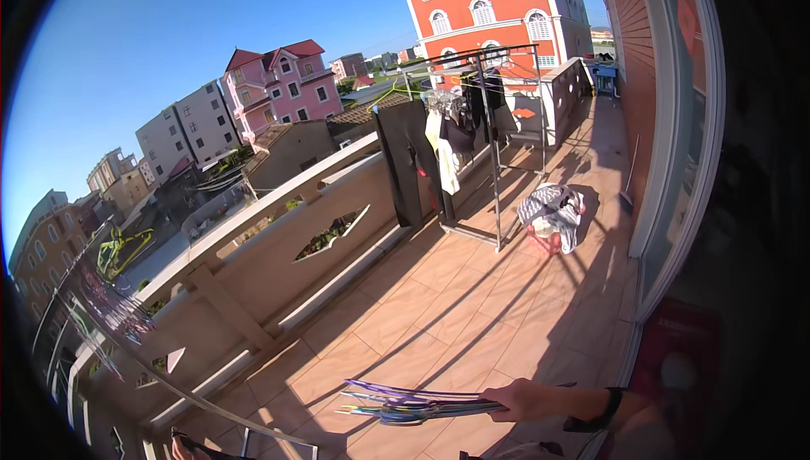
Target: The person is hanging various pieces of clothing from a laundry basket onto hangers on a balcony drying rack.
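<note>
My right hand reaches in from the right, a black band on its wrist. It grips a bundle of thin clothes hangers, purple, blue and yellowish among them, which lie flat above the tiled floor. At the bottom left edge only part of my left hand shows. A dark thing lies against it, and whether the fingers hold it is unclear. Near that hand runs a metal rack frame, with more hangers and a few yellow-green hangers at its far end.
A metal clothes rack holds dark trousers and other laundry. Beside it a heap of striped clothes sits on a pinkish container. A balcony wall bounds the left, a sliding glass door the right. A blue stand stands farther back.
</note>
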A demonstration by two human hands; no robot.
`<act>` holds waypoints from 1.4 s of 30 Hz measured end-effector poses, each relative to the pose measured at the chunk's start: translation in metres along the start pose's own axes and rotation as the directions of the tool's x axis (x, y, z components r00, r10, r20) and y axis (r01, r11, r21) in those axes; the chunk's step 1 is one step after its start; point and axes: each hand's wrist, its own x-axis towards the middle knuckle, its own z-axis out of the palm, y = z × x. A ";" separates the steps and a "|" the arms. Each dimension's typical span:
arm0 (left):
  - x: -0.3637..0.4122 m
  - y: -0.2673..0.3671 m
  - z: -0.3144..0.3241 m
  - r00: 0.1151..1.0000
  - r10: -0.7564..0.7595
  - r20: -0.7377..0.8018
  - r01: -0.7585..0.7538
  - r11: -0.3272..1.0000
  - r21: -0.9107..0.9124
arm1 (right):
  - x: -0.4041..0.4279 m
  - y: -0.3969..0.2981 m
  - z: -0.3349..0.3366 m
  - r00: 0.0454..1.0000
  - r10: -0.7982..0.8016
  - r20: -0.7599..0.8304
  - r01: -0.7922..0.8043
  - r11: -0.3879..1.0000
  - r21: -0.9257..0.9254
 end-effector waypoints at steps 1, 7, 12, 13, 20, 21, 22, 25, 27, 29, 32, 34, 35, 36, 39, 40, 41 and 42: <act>-0.004 0.009 0.032 0.994 0.103 -0.036 -0.103 0.995 -0.006 | -0.018 0.023 -0.005 0.996 0.053 -0.068 -0.053 0.999 -0.003; -0.050 0.088 0.210 0.866 0.496 -0.067 -0.497 0.838 -0.226 | -0.111 0.099 -0.070 0.842 0.209 -0.498 -0.177 0.978 0.111; -0.113 0.161 0.343 0.801 0.585 0.130 -0.424 0.707 -0.565 | -0.151 0.163 -0.110 0.655 0.429 -0.622 -0.333 0.903 0.272; -0.131 0.181 0.364 0.813 0.562 0.151 -0.356 0.686 -0.634 | -0.156 0.177 -0.122 0.611 0.429 -0.666 -0.332 0.902 0.276; -0.222 0.289 0.542 0.765 0.622 0.165 -0.276 0.548 -0.789 | -0.183 0.267 -0.233 0.306 0.657 -0.689 -0.494 0.728 0.476; -0.234 0.303 0.561 0.749 0.634 0.192 -0.266 0.554 -0.789 | -0.186 0.278 -0.251 0.289 0.663 -0.691 -0.509 0.718 0.475; -0.250 0.324 0.580 0.756 0.617 0.221 -0.219 0.556 -0.802 | -0.187 0.291 -0.269 0.247 0.610 -0.753 -0.505 0.744 0.437; -0.294 0.383 0.635 0.724 0.638 0.263 -0.150 0.518 -0.842 | -0.195 0.332 -0.313 0.125 0.517 -0.847 -0.518 0.762 0.388; -0.324 0.415 0.684 0.703 0.638 0.313 -0.043 0.478 -0.877 | -0.202 0.354 -0.340 0.042 0.484 -0.874 -0.538 0.748 0.389; -0.354 0.454 0.713 0.640 0.657 0.398 -0.071 0.566 -0.821 | -0.209 0.375 -0.369 -0.025 0.544 -0.839 -0.502 0.719 0.481; -0.399 0.497 0.771 0.606 0.728 0.321 -0.103 0.472 -0.875 | -0.223 0.423 -0.415 -0.020 0.566 -0.824 -0.481 0.717 0.504; -0.430 0.524 0.793 0.625 0.690 0.364 -0.031 0.488 -0.872 | -0.235 0.441 -0.450 0.028 0.638 -0.769 -0.422 0.705 0.570; -0.445 0.537 0.801 0.635 0.673 0.380 -0.002 0.493 -0.870 | -0.240 0.461 -0.455 0.032 0.653 -0.757 -0.420 0.696 0.582; -0.455 0.551 0.817 0.648 0.674 0.354 -0.034 0.490 -0.871 | -0.242 0.488 -0.473 0.067 0.609 -0.791 -0.449 0.726 0.521; -0.492 0.586 0.852 0.642 0.636 0.429 -0.004 0.561 -0.828 | -0.252 0.545 -0.534 0.140 0.589 -0.796 -0.451 0.754 0.478; -0.503 0.597 0.867 0.656 0.648 0.387 -0.060 0.556 -0.829 | -0.251 0.564 -0.554 0.168 0.602 -0.781 -0.418 0.761 0.497; -0.512 0.610 0.880 0.659 0.649 0.380 -0.070 0.555 -0.829 | -0.248 0.583 -0.577 0.198 0.613 -0.765 -0.385 0.766 0.514; -0.523 0.622 0.887 0.632 0.660 0.406 -0.091 0.584 -0.807 | -0.244 0.602 -0.600 0.211 0.616 -0.759 -0.387 0.766 0.513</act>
